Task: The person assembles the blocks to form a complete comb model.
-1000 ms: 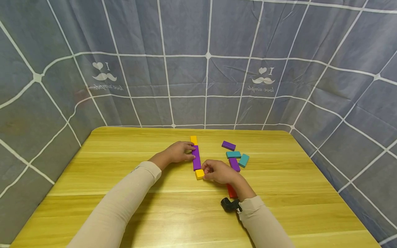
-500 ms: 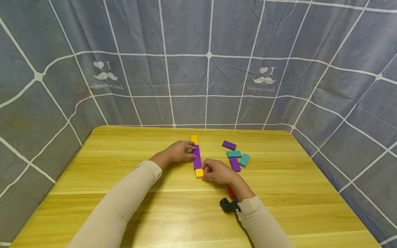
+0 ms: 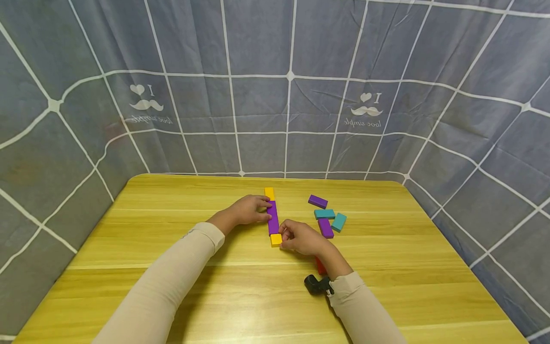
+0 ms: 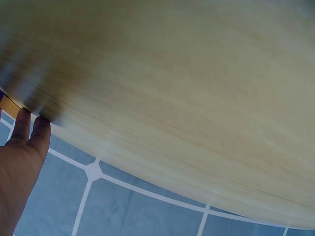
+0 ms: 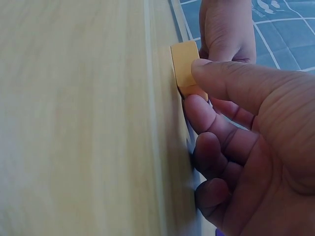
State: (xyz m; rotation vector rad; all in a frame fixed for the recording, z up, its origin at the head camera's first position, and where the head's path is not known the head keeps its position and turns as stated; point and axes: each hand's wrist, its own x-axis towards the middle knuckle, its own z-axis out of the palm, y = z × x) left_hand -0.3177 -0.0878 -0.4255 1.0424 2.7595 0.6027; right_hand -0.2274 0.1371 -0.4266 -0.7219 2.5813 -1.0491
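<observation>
A straight line of wooden blocks runs away from me in the head view: a yellow block (image 3: 269, 193) at the far end, a long purple stretch (image 3: 273, 223) in the middle, and a yellow block (image 3: 276, 240) at the near end. My left hand (image 3: 249, 210) touches the purple stretch from the left with its fingertips, its fingers fairly straight in the left wrist view. Between thumb and index finger, my right hand (image 3: 301, 236) pinches the near yellow block, also visible in the right wrist view. Whether the purple stretch is one block or two, I cannot tell.
Right of the line lie loose blocks: a purple block (image 3: 318, 201), a teal block (image 3: 324, 214), another teal block (image 3: 339, 222) and a second purple block (image 3: 325, 228). A red block (image 3: 320, 266) is partly hidden by my right wrist. A grey curtain (image 3: 258, 105) hangs behind the table (image 3: 180, 200).
The near yellow block has turned slightly and come flush with the purple stretch's near end, still pinched by my right hand. My left hand has stayed in place.
</observation>
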